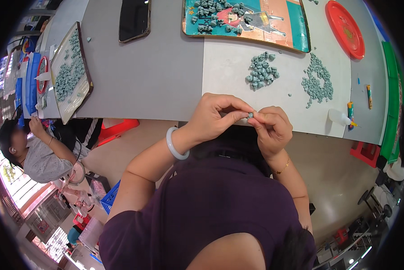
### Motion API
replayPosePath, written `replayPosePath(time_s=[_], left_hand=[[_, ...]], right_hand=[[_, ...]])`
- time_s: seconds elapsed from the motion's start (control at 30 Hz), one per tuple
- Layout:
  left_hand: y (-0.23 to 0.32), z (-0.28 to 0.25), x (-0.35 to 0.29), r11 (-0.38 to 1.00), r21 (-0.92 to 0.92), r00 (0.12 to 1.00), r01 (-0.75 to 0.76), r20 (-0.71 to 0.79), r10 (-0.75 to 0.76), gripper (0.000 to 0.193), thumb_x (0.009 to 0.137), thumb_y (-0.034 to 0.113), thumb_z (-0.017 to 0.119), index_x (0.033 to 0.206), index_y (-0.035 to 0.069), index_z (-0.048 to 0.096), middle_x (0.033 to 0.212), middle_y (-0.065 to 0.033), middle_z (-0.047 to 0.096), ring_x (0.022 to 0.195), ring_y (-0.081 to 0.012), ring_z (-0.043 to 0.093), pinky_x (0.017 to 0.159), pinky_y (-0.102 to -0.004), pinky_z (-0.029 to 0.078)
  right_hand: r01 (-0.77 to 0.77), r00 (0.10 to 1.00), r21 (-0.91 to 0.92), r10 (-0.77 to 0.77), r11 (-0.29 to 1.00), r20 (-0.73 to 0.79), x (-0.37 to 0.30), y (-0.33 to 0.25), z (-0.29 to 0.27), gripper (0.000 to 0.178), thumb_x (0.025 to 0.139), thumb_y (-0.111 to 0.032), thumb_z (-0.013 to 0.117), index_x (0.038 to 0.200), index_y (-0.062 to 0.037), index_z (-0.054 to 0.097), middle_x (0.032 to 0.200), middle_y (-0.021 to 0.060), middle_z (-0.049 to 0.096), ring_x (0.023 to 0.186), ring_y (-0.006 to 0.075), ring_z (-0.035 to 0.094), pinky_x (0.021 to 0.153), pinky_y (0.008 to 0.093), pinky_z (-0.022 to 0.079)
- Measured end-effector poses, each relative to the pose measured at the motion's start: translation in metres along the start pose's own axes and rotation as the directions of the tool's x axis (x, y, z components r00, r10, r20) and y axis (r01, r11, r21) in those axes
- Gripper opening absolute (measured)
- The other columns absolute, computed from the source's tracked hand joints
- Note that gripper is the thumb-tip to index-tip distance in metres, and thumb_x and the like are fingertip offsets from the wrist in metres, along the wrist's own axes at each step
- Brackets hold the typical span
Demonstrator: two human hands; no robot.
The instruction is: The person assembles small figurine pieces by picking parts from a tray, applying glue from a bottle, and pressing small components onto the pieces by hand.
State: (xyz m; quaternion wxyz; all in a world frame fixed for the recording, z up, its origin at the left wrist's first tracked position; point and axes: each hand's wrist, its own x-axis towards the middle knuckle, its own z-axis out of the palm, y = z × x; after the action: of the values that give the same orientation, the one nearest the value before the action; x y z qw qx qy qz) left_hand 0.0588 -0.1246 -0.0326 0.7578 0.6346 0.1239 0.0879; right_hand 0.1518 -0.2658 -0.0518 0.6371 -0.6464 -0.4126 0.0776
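Just over the table's near edge, my left hand (223, 113) and my right hand (272, 128) meet fingertip to fingertip. Pinched between them is a small grey-green molded piece (250, 115), mostly covered by the fingers. Both hands are closed on it. Beyond them on the white tabletop lies a loose cluster of larger grey-green pieces (262, 71). Farther right spreads a pile of smaller grey-green pieces (318, 82). At the far side a tray with a cartoon picture (267, 27) carries more of the larger pieces.
A black phone (135, 20) lies at the far left of the middle. Another tray of pieces (70, 69) stands left, near a co-worker (51, 150). To the right are a red oval plate (345, 29), a white squeeze bottle (338, 117) and a green rail (393, 101).
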Motion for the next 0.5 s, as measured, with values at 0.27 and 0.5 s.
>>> replayPosePath(time_s=[0.27,0.5], left_hand=[[-0.0057,0.0061,-0.001,0.997,-0.045,0.995,-0.07,-0.078,0.067,0.011,0.081,-0.002,0.058,0.09,-0.001,0.064,0.084,-0.009,0.067,0.076,-0.0123,0.064,0.069,-0.0234,0.051],[-0.0074,0.0047,-0.0008,0.994,0.004,0.992,-0.107,-0.07,0.107,0.011,0.081,-0.002,0.058,0.091,-0.001,0.064,0.084,-0.0098,0.067,0.077,-0.0133,0.064,0.07,-0.0236,0.052]], right_hand=[[-0.034,0.999,-0.049,0.032,0.998,-0.039,0.0014,-0.0033,0.0021,0.02,0.066,0.002,0.074,0.082,-0.0005,0.063,0.076,0.0074,0.058,0.058,0.0116,0.053,0.049,0.0214,0.043],[-0.113,0.993,0.076,0.115,0.991,-0.024,0.0008,0.002,0.001,0.021,0.065,0.003,0.073,0.082,-0.0008,0.062,0.076,0.0073,0.058,0.064,0.0135,0.054,0.055,0.0233,0.044]])
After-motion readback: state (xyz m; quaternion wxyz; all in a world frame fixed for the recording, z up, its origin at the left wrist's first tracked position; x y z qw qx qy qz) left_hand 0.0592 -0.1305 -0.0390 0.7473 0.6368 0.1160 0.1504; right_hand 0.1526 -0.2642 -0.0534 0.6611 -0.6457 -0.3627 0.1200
